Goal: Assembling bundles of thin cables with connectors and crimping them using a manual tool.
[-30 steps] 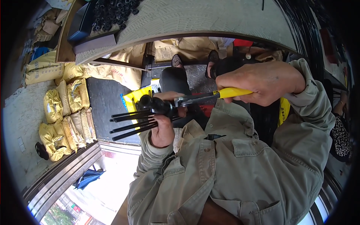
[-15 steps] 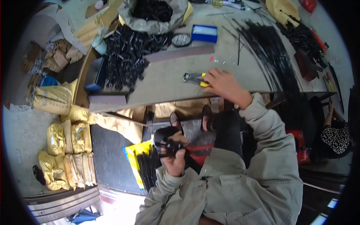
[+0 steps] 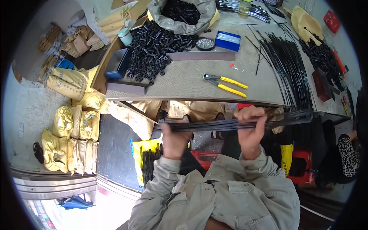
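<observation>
Across my lap, just off the table's front edge, lies a bundle of thin black strips (image 3: 218, 125), held roughly level and blurred at its right end. My left hand (image 3: 175, 143) is closed around its left end. Further right, my right hand (image 3: 251, 128) grips the same bundle, fingers curled over it. Beyond the hands, pliers with yellow handles (image 3: 229, 85) rest on the table, jaws to the left, touched by neither hand. A spread of long black strips (image 3: 293, 69) lies on the table's right side.
Small black tubular parts (image 3: 153, 50) are heaped on the table's left, before a grey sack (image 3: 209, 23). A blue box (image 3: 227, 40) and a round dish (image 3: 205, 43) stand beyond a flat bar (image 3: 203, 56). Yellow sacks (image 3: 78, 122) line the left floor; another person (image 3: 347, 153) sits far right.
My right hand has left the pliers on the table and come down to the strips. My left hand, earlier low by my lap, has risen with the bundle, now stretched between both hands.
</observation>
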`<action>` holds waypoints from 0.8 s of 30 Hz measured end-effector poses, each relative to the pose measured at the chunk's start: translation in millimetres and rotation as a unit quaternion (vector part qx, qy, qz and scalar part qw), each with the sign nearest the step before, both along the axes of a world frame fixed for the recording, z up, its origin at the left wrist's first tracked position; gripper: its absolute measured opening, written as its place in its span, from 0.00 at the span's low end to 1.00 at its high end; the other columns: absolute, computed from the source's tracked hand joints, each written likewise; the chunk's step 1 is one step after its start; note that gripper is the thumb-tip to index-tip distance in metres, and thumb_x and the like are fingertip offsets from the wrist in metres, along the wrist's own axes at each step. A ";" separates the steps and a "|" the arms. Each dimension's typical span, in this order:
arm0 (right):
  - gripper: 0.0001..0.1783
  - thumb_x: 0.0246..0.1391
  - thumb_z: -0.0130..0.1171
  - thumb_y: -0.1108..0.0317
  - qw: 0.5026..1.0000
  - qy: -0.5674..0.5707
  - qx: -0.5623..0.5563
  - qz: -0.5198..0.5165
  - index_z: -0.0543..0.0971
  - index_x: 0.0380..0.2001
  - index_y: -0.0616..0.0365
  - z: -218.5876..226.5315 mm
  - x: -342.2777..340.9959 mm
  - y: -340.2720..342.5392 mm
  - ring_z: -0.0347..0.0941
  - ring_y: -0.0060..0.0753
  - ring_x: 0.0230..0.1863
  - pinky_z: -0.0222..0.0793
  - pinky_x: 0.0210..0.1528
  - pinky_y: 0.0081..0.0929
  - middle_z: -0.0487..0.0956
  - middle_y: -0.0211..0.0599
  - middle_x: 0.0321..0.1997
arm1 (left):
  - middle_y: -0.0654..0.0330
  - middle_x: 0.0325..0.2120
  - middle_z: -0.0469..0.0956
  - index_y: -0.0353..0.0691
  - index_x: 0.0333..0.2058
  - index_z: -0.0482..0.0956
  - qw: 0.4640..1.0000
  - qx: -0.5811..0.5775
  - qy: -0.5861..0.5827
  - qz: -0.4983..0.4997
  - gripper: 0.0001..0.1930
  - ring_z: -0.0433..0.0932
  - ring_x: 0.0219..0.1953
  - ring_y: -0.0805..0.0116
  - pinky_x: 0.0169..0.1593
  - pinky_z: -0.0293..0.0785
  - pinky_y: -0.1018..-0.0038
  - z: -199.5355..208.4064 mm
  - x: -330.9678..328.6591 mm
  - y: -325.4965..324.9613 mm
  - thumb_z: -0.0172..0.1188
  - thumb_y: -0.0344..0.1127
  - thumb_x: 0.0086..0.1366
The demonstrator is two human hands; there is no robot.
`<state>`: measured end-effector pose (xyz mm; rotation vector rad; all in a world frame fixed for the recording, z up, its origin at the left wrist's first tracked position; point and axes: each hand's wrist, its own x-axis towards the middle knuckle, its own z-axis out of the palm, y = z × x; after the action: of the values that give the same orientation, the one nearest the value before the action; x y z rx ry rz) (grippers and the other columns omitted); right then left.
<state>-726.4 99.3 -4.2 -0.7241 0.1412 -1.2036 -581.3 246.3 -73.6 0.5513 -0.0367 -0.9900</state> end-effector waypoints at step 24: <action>0.11 0.43 0.63 0.70 0.877 0.236 -0.354 0.224 0.75 0.30 0.64 5.2 24.0 17.1 0.68 0.20 0.31 0.64 0.35 0.19 0.73 0.30 0.25 | 0.63 0.26 0.70 0.30 0.36 0.76 0.909 0.048 -0.413 0.031 0.12 0.67 0.30 0.75 0.36 0.62 0.79 83.0 -27.0 9.6 0.60 0.25 0.51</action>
<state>-702.3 116.4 1.0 -1.5998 -0.0772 -0.5860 -608.3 255.9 9.5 1.0273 -0.7259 -0.6382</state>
